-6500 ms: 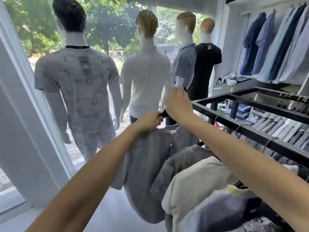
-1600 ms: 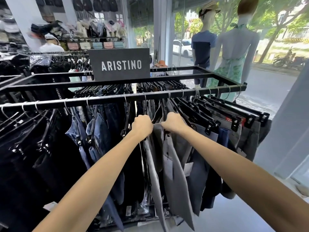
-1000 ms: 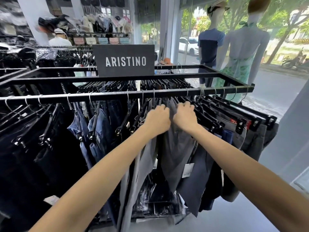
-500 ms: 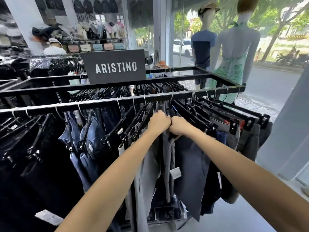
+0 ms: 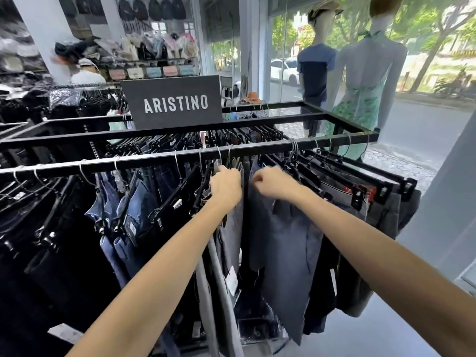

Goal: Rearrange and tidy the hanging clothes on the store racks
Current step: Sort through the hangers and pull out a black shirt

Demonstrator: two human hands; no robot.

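A black metal rack (image 5: 154, 159) carries a row of trousers and jeans on black clip hangers. My left hand (image 5: 225, 188) grips the top of a grey pair of trousers (image 5: 231, 235) just under the front rail. My right hand (image 5: 273, 182) is curled on the waist of a dark navy pair (image 5: 291, 253) beside it. A narrow gap shows between the two pairs. Blue jeans (image 5: 136, 210) hang to the left, grey trousers (image 5: 360, 199) to the right.
A black sign reading ARISTINO (image 5: 175, 104) stands on the rack's middle bar. Two mannequins (image 5: 360, 73) stand at the window behind the rack. A person in a cap (image 5: 86, 73) is at the back left by shelves of bags. Pale floor (image 5: 386, 331) lies at lower right.
My hands, which touched each other half a second ago, have drawn apart, the right one moving right with the navy pair, opening a gap between the hangers.
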